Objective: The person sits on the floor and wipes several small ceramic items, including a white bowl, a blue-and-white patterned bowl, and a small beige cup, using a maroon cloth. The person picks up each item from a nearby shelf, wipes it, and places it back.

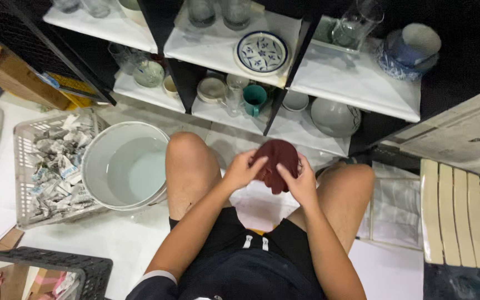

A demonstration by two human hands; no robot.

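1. The setting is a white floor in front of a low black shelving unit [187, 83] with white-lined shelves, seen from above by a seated person with bare knees.
2. At about 9 o'clock a grey plastic basket [26, 166] holds crumpled newspaper wads; just beside it, toward the centre, stands a white bucket [95, 161] with water in it, touching the person's left knee.
3. At 7 o'clock a black mesh crate [56, 266] sits at the frame's lower edge.
4. In the centre, the left hand [243, 169] and right hand [302, 183] are both closed around a dark red cloth [278, 158] bunched over something rounded; whether a dish lies inside cannot be told.
5. The cloth is held above the floor between the knees, below the lowest shelf.
6. At 12 o'clock a blue-patterned plate [262, 53] lies on a shelf; lower down sit a teal mug [254, 99] and a grey bowl [334, 116].
7. At 3 o'clock a cream slatted stool [454, 211] stands well apart.
8. Risks, as I judge them: a wet grip could let whatever is wrapped slip onto the hard floor, and a shifting knee could jolt the bucket and spill water.
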